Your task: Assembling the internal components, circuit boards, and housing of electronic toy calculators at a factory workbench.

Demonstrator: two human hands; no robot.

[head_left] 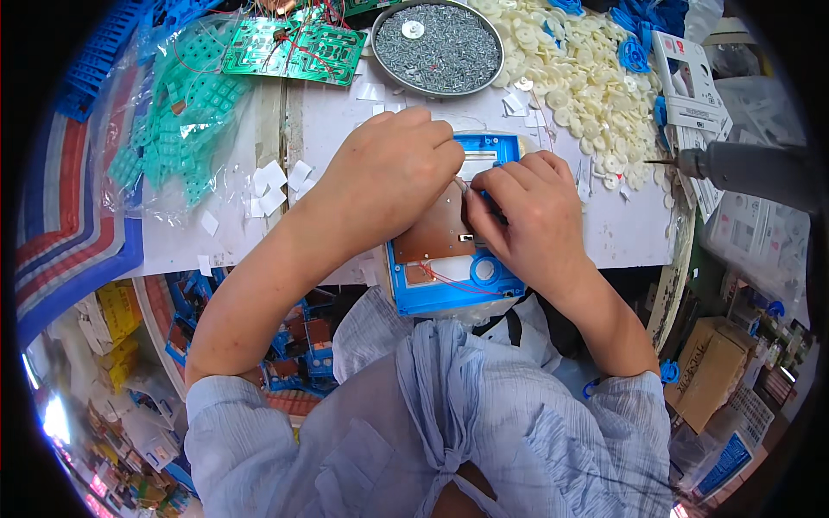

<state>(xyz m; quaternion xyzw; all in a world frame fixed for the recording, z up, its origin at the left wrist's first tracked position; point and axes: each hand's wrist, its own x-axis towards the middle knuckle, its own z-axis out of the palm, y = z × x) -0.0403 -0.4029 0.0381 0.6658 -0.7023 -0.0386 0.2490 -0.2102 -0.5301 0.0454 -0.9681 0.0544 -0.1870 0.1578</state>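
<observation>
In front of me at the table's near edge lies a blue plastic casing [432, 300] with a brown circuit board [440, 226] inside. Thin red wires run from the board across the casing's lower part, past a round blue ring [485, 271]. My left hand [393, 173] is closed over the board's upper left, its fingers curled. From the right, my right hand [535, 211] reaches over the casing with thumb and fingers pinched near the board's upper right edge. Both sets of fingertips meet around something small and pale that I cannot make out.
A round metal tray [377, 53] of small screws stands at the back, beside a heap of cream plastic discs [596, 104]. Green circuit boards [294, 52] and bagged turquoise keypads [190, 112] lie back left. A grey electric screwdriver [747, 170] juts in from the right.
</observation>
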